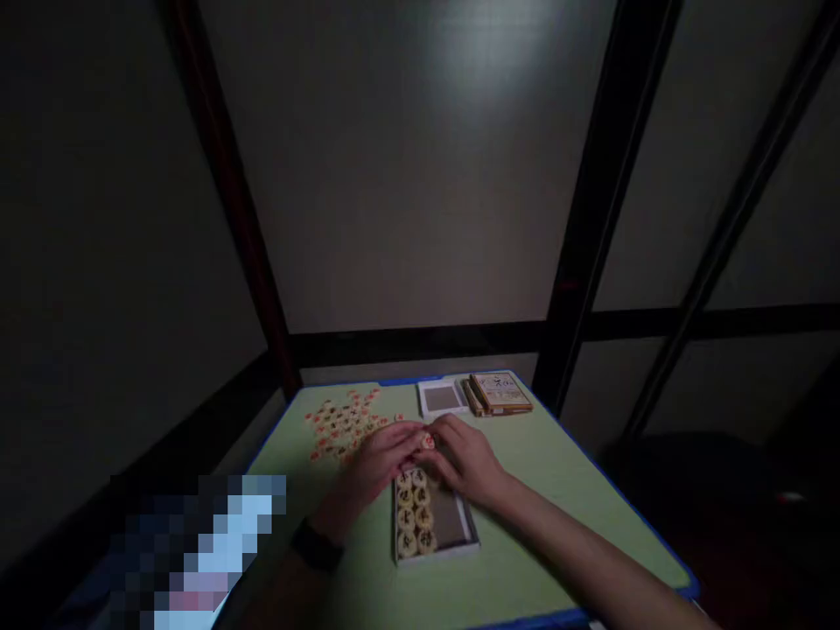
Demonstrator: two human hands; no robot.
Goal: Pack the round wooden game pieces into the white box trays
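Over the far end of an open box (452, 550), my two hands come together around a xiangqi piece (428, 441) with a red character. The fingers of my right hand (467, 457) are closed on it from the right. From the other side my left hand (384, 457) is also closed, its fingertips against the same piece; part of its grip is hidden. Round pieces with dark characters (406, 519) lie face up in two columns along the box's left side. The brown bottom of the box shows on the right.
Loose xiangqi pieces (347, 422), red and dark, are scattered on the green table (544, 525) at the far left. A second white tray (441, 398) stands at the back, beside stacked printed boxes (502, 392). A wall panel rises behind the table.
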